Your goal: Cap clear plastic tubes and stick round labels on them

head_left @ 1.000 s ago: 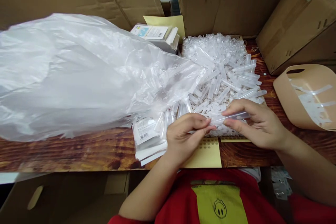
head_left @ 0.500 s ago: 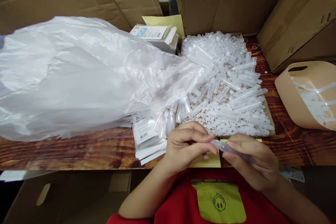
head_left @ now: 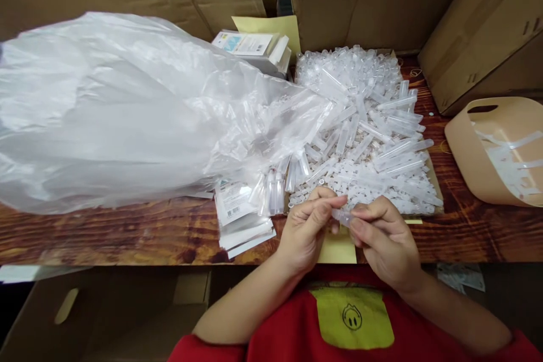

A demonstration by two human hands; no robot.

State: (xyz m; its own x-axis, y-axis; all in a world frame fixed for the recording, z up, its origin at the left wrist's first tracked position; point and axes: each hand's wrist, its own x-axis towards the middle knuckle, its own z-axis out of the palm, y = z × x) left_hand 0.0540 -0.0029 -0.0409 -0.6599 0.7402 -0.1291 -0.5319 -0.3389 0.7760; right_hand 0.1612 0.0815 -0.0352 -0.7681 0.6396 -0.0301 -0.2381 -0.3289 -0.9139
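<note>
A small translucent plastic tube (head_left: 343, 216) is held level between my two hands, over the front edge of the bench. My left hand (head_left: 304, 232) pinches its left end between thumb and fingers. The other end is in the closed fingers of my right hand (head_left: 388, 240), which hide most of it. Just beyond my hands lies a heap of loose clear tubes (head_left: 399, 153), with small white plastic pieces (head_left: 345, 181) in front of it. Several tubes (head_left: 275, 192) stand grouped left of the heap, beside the mouth of a big clear plastic bag (head_left: 127, 113).
Printed packets (head_left: 235, 203) lie left of my hands, and boxed packs (head_left: 250, 45) are stacked behind the bag. A beige bin (head_left: 470, 153) with white strips stands at the right. Cardboard boxes (head_left: 382, 0) wall the back; yellow paper (head_left: 337, 246) lies beneath my hands.
My right hand has moved left and up, its fingers closer to my left hand, so less of the tube shows. My left thumb has lifted and bent inward.
</note>
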